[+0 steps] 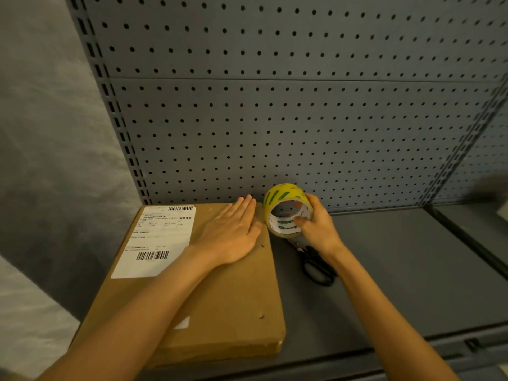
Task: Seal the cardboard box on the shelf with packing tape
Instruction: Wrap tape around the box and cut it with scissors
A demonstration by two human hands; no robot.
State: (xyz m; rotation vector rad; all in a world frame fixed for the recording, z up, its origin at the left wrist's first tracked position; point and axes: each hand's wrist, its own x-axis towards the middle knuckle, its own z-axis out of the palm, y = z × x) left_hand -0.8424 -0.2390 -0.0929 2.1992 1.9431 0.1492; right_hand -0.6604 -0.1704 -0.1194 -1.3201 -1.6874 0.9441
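A flat brown cardboard box (233,292) lies on the left part of the grey shelf (398,270), with a white shipping label (156,237) on its far left corner. My left hand (233,232) rests flat on the box's far right area, fingers together and pointing away. My right hand (319,226) grips a yellow roll of packing tape (286,204) with green print, thumb inside the core. The roll is held on edge just past the box's right side, close to the back wall.
Black-handled scissors (319,268) lie on the shelf right of the box, partly under my right wrist. A grey pegboard back panel (302,105) rises behind. An upright post (461,149) divides the shelving at right. The shelf's front lip (412,350) runs near me.
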